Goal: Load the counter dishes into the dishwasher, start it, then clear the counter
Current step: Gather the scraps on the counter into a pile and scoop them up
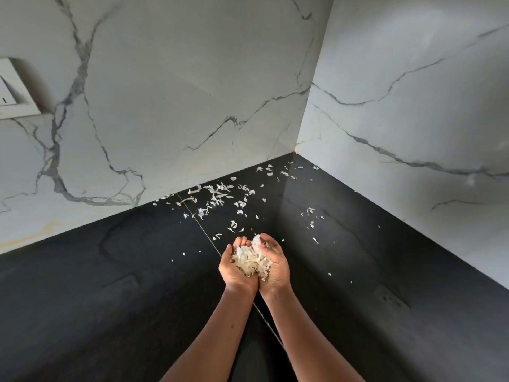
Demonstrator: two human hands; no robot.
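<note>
two bare hands are pressed side by side over a glossy black desk (110, 299) in a kitchen corner, cupping a heap of papery white peels (252, 261). the left hand (234, 271) and the right hand (276, 268) meet edge to edge with palms up. their fingers curl upward round the heap so that it sits in the hollow between them. a few flakes stick up past the fingertips. whether the hands touch the desk or are held just above it cannot be told. both forearms reach in from the bottom edge of the view.

beyond the hands, loose peels (217, 195) lie scattered over the desk. they are thickest near the foot of the back wall (165, 92) and thin out toward the corner and along the side wall (413, 106). a handful of small flakes lie apart to the right of the hands. a thin seam (201, 228) runs diagonally across the desk and passes under the hands. both walls are pale, with dark marble-like veins. a white switch plate (13, 89) shows at the left edge.
</note>
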